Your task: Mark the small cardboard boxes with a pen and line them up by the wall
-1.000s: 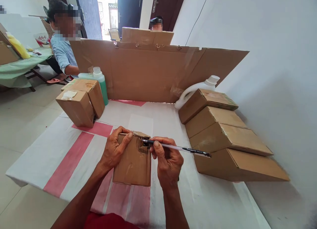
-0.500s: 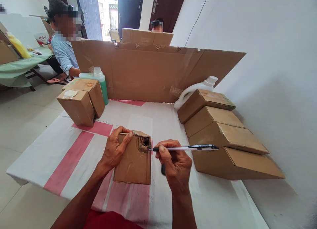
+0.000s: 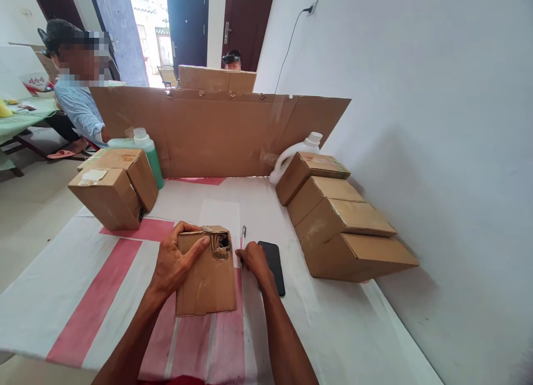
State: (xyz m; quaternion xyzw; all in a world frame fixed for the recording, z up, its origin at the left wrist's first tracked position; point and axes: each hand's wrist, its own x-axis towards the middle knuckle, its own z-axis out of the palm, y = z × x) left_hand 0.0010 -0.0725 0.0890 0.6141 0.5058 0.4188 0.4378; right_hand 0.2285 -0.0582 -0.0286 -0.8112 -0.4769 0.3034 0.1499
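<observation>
My left hand (image 3: 177,257) grips a small cardboard box (image 3: 206,288), its thumb across the face toward me and its fingers over the far left edge. A torn hole (image 3: 222,243) with layered cardboard inside shows at the box's upper right corner. Just right of the box, my right hand (image 3: 254,260) is closed around a pen (image 3: 244,236). The pen now points away from me, and its lower part is hidden by the fingers. Beside that hand a black phone (image 3: 272,268) lies flat on the cloth (image 3: 328,329), partly behind the wrist.
Cardboard boxes (image 3: 108,193) and a green bottle (image 3: 153,160) stand at the left. More boxes (image 3: 350,229) line the right by the wall, with a white jug (image 3: 297,150) behind. A cardboard panel (image 3: 216,135) closes the far edge. One person (image 3: 79,104) sits beyond, left.
My right hand has drawn back from the hole and turned the pen from sideways to pointing away, low beside the box. The phone shows more fully. The camera view has shifted right.
</observation>
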